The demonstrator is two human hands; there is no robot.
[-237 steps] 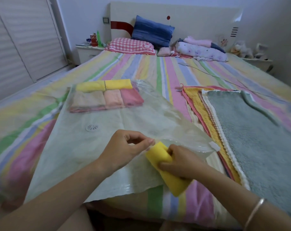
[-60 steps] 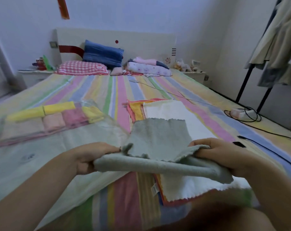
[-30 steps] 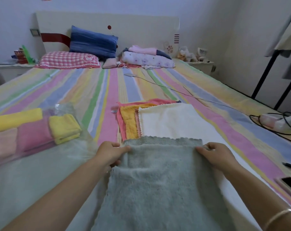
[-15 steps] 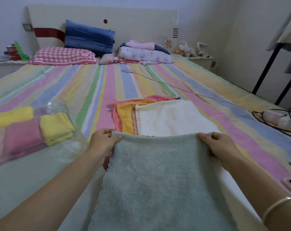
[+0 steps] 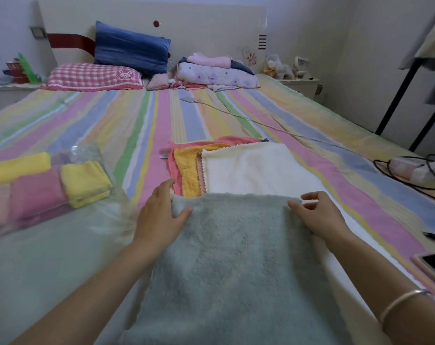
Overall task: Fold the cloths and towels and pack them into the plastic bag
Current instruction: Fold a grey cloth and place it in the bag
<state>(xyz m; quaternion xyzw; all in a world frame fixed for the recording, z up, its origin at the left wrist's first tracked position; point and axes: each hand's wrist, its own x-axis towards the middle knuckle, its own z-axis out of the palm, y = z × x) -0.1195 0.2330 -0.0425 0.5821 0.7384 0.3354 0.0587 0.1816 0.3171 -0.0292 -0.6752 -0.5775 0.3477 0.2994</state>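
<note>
The fluffy grey-green rectangular towel (image 5: 236, 257) lies flat on the near part of the striped bed (image 5: 141, 120), long axis running near to far, likely squared for folding. The left hand (image 5: 159, 215), fingers straight, presses its far left corner; the right hand (image 5: 318, 215) meets the far right corner with loosely curled fingers, grip unclear.

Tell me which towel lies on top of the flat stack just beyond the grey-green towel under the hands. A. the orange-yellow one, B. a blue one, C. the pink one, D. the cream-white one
D: the cream-white towel lies uppermost, only the edges of the orange-yellow towel and the pink towel show from beneath it, and the grey-green towel covers its near end.
</note>
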